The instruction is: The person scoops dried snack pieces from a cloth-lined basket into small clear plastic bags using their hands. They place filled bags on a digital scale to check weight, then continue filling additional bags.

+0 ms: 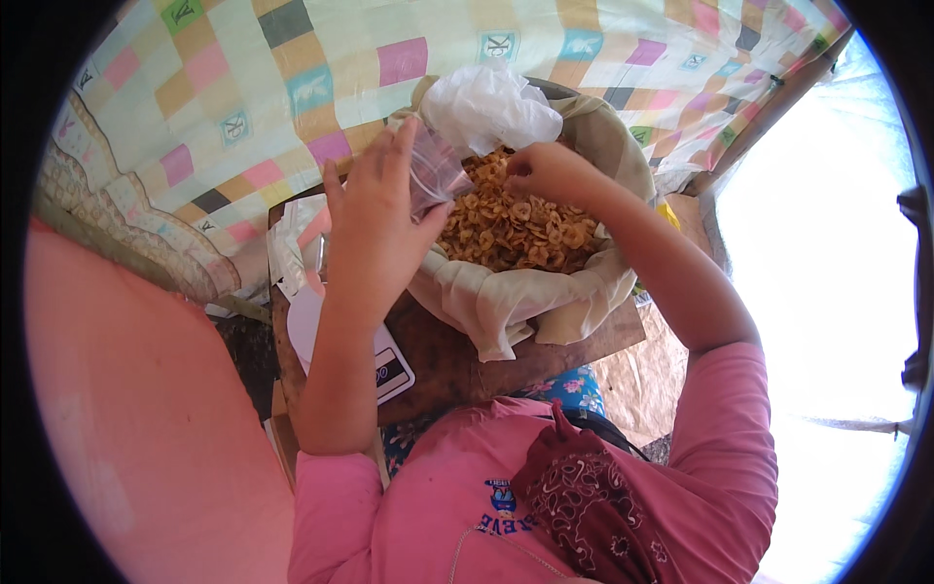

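My left hand [375,209] grips a small clear plastic bag [435,175] and holds it tilted at the left side of a cloth-lined basin [486,297]. Thin golden-brown chips [525,234] fill the basin. Over their far part is my right hand [550,173], its fingers curled together close to the bag's mouth. Whatever those fingers hold, if anything, is too small to make out. A crumpled white plastic bag [491,107] lies at the basin's far edge, just beyond both hands.
The basin stands on a brown wooden table [438,365]. Under my left forearm sits a white digital scale [391,370]. White plastic packaging [292,238] lies at the table's left edge. A patterned plastic curtain [253,107] hangs behind; a pink sheet [136,399] is at left.
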`<state>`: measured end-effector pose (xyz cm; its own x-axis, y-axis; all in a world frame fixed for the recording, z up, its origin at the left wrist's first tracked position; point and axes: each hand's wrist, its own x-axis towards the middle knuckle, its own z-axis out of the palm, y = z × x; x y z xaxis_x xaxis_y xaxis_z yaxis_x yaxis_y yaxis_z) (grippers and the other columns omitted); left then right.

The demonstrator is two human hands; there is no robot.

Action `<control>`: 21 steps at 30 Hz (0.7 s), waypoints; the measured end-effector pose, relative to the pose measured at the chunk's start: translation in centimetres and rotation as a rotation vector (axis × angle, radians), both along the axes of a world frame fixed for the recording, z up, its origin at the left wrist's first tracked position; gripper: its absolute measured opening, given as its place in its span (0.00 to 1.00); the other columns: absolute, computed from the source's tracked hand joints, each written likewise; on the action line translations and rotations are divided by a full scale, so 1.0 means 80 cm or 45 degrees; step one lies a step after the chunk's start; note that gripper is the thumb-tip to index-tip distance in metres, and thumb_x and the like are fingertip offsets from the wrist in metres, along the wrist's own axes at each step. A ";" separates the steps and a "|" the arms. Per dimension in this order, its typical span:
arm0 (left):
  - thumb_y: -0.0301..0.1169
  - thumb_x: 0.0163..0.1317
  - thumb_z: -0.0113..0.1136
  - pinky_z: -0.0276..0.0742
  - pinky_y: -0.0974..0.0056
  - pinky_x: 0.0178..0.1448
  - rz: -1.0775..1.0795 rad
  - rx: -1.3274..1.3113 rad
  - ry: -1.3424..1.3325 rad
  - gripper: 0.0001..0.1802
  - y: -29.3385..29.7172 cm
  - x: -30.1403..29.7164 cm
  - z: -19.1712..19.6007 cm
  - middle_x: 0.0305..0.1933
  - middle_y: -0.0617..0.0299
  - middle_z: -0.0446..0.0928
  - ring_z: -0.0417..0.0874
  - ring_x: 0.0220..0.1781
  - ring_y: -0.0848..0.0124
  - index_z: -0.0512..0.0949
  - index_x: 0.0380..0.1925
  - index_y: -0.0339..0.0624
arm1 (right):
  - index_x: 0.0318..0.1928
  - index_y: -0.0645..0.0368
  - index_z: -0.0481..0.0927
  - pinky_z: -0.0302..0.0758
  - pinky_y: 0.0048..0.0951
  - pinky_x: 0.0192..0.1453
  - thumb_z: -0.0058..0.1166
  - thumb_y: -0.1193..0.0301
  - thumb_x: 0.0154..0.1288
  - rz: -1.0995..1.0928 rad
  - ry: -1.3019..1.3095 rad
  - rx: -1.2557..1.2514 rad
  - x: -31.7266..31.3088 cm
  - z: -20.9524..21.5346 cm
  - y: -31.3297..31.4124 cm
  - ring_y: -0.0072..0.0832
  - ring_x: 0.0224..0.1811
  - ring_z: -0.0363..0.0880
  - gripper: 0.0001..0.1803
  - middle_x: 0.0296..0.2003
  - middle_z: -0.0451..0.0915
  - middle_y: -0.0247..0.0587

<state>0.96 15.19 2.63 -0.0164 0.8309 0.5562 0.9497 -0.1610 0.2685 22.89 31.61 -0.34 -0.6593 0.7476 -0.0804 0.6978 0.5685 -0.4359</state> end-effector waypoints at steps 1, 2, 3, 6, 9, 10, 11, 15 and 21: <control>0.38 0.55 0.74 0.50 0.34 0.79 -0.015 -0.012 0.012 0.48 0.001 0.003 -0.001 0.68 0.51 0.71 0.70 0.72 0.56 0.60 0.74 0.49 | 0.43 0.60 0.88 0.79 0.37 0.43 0.62 0.65 0.63 0.034 -0.042 0.037 -0.005 -0.002 0.000 0.36 0.33 0.85 0.14 0.32 0.88 0.40; 0.38 0.55 0.74 0.50 0.34 0.79 -0.024 -0.028 0.028 0.48 0.002 0.005 -0.003 0.68 0.50 0.70 0.70 0.72 0.56 0.60 0.74 0.49 | 0.43 0.60 0.88 0.79 0.36 0.42 0.62 0.64 0.63 0.009 -0.041 0.014 -0.006 0.001 0.000 0.35 0.33 0.85 0.13 0.31 0.87 0.41; 0.38 0.55 0.74 0.49 0.34 0.79 -0.037 -0.037 0.036 0.48 0.002 0.007 -0.006 0.68 0.50 0.70 0.70 0.72 0.56 0.59 0.75 0.48 | 0.42 0.60 0.88 0.79 0.35 0.42 0.62 0.64 0.63 -0.031 -0.082 -0.022 -0.007 0.006 0.000 0.34 0.33 0.85 0.13 0.31 0.87 0.41; 0.38 0.55 0.73 0.48 0.34 0.79 -0.056 -0.094 0.072 0.48 0.002 0.015 -0.015 0.69 0.50 0.68 0.70 0.72 0.55 0.59 0.75 0.47 | 0.41 0.61 0.88 0.78 0.32 0.40 0.60 0.64 0.66 -0.180 -0.037 -0.049 -0.003 0.036 -0.006 0.29 0.33 0.84 0.13 0.29 0.87 0.40; 0.36 0.53 0.75 0.49 0.36 0.79 -0.063 -0.077 0.072 0.49 0.008 0.022 -0.021 0.69 0.52 0.69 0.70 0.72 0.56 0.59 0.75 0.51 | 0.42 0.61 0.88 0.77 0.26 0.38 0.58 0.64 0.69 -0.206 0.212 -0.185 -0.001 0.070 -0.017 0.22 0.33 0.84 0.13 0.30 0.87 0.38; 0.35 0.52 0.75 0.50 0.37 0.79 -0.059 -0.089 0.061 0.50 0.009 0.024 -0.022 0.68 0.53 0.70 0.70 0.72 0.56 0.60 0.75 0.52 | 0.42 0.62 0.88 0.77 0.24 0.38 0.58 0.64 0.71 -0.234 0.318 -0.233 0.000 0.078 -0.022 0.20 0.33 0.84 0.14 0.31 0.87 0.37; 0.35 0.52 0.75 0.50 0.37 0.79 -0.073 -0.055 0.047 0.50 0.010 0.027 -0.022 0.68 0.53 0.70 0.70 0.72 0.56 0.60 0.75 0.52 | 0.43 0.62 0.88 0.77 0.23 0.38 0.57 0.63 0.72 -0.179 0.512 -0.420 0.000 0.082 -0.028 0.19 0.34 0.84 0.14 0.32 0.88 0.36; 0.37 0.54 0.74 0.49 0.34 0.79 -0.089 -0.044 0.026 0.49 0.012 0.029 -0.017 0.69 0.51 0.69 0.70 0.71 0.56 0.59 0.75 0.50 | 0.45 0.61 0.86 0.78 0.24 0.41 0.59 0.62 0.71 -0.181 0.699 -0.484 0.006 0.074 -0.038 0.21 0.37 0.85 0.14 0.37 0.88 0.37; 0.38 0.55 0.73 0.49 0.33 0.79 -0.082 -0.002 0.031 0.49 0.006 0.021 -0.010 0.69 0.50 0.69 0.71 0.71 0.55 0.58 0.75 0.49 | 0.45 0.59 0.86 0.79 0.37 0.48 0.67 0.67 0.61 0.043 0.025 0.069 0.020 0.011 -0.040 0.38 0.43 0.84 0.14 0.38 0.87 0.45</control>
